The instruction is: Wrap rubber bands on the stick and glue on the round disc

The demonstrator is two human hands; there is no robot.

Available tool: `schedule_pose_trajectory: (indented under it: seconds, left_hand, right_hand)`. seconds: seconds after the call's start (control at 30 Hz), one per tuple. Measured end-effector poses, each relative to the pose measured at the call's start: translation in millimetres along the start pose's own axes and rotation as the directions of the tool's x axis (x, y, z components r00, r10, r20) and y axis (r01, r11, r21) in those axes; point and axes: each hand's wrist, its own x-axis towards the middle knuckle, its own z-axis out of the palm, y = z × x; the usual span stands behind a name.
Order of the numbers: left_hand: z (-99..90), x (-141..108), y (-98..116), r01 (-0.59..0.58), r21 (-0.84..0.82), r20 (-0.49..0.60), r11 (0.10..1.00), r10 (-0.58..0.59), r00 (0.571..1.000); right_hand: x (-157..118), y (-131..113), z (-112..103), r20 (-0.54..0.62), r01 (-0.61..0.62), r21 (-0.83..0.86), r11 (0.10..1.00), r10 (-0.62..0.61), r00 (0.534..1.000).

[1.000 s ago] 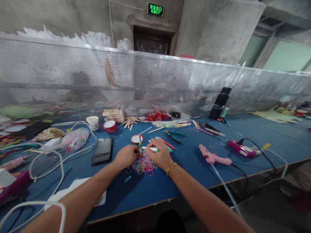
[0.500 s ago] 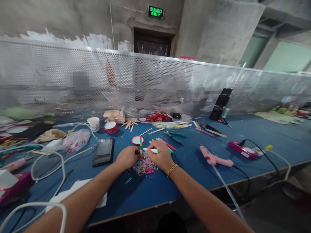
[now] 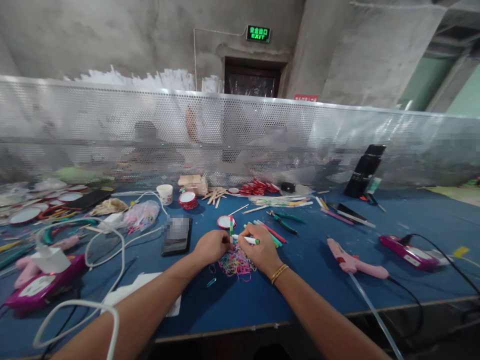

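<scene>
My left hand (image 3: pixel 213 247) pinches a narrow wooden stick (image 3: pixel 231 223) upright; it carries red and green bands. In my right hand (image 3: pixel 261 251) is a white marker (image 3: pixel 249 240) with a green end, held like a pen. The marker's tip meets the stick just above my left fingertips, or very nearly so. Below both hands lies a heap of multicoloured rubber bands (image 3: pixel 237 265). A blue paper clip (image 3: pixel 212 282) rests in front of the heap. Just behind the stick is a round white disc with a red rim (image 3: pixel 224 222).
Several coloured markers (image 3: pixel 273 233) and teal-handled pliers (image 3: pixel 284 220) lie beyond my right hand. A pink glue gun (image 3: pixel 354 262) is to the right. On the left are a phone (image 3: pixel 177 235), a white cable (image 3: pixel 123 250) and a purple power box (image 3: pixel 47 285). A perforated metal screen (image 3: pixel 210 150) stands behind.
The head view has swung left, so everything sits further right and lower. The marker's tip is closer to the stick. Both hands keep their holds.
</scene>
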Motion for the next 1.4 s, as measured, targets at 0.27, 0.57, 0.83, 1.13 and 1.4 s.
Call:
schedule_pose_trajectory:
  seconds: [0.27, 0.57, 0.83, 1.13, 1.4]
  left_hand:
    - [0.6, -4, 0, -0.011, 0.021, -0.002, 1.0, 0.011, 1.0]
    - [3.4, -2, -1, 0.046, 0.01, 0.001, 0.999, -0.046, 0.999]
    - [1.2, -4, 2, 0.04, -0.005, 0.01, 0.999, -0.04, 0.999]
    - [1.4, 2, -3, -0.029, -0.006, 0.036, 1.0, 0.029, 0.999]
    - [1.8, 8, -7, -0.072, -0.027, 0.055, 0.997, 0.073, 0.996]
  right_hand:
    - [-2, 0, 0, 0.042, -0.053, 0.024, 0.998, 0.052, 0.998]
    - [-3, 6, -1, 0.017, -0.027, -0.01, 1.0, 0.027, 0.999]
    - [-3, 3, -5, -0.077, 0.032, 0.01, 0.999, -0.031, 0.997]
    - [-3, 1, -6, -0.087, 0.084, 0.016, 0.996, -0.082, 0.993]
    - [0, -3, -8, -0.097, 0.088, 0.008, 0.996, -0.087, 0.991]
